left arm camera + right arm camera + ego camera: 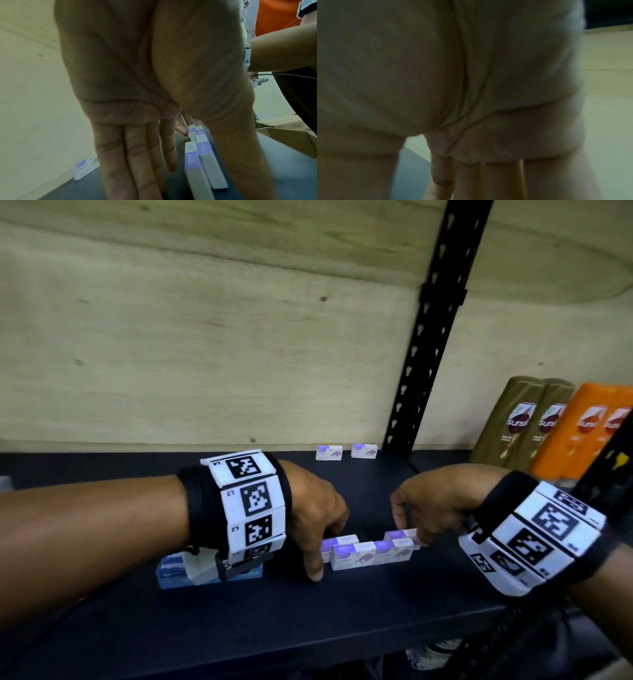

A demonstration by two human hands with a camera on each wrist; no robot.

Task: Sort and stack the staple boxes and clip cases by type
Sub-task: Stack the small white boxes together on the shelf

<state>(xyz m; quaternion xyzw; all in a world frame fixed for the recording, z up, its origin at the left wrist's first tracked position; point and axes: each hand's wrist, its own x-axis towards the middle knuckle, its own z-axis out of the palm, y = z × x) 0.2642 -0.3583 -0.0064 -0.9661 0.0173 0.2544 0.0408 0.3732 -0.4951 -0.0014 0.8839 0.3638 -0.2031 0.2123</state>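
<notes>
Several purple-and-white staple boxes (371,553) stand in two close rows on the dark shelf (239,628); in the left wrist view the rows (204,148) run away from the camera. My left hand (322,553) is at their left end, its fingers (137,155) straight, its thumb pointing down at the shelf. My right hand (411,530) arches over the right end, fingertips touching the last boxes; its fingers (479,175) look straight. A blue box (171,571) lies under my left wrist. Two more staple boxes (329,453) (364,450) stand at the back wall.
Brown shampoo bottles (520,422) and orange ones (596,426) stand at the right on the neighbouring shelf. A black perforated upright (428,337) rises behind the boxes against the wooden back panel. An open cardboard carton (283,135) shows in the left wrist view.
</notes>
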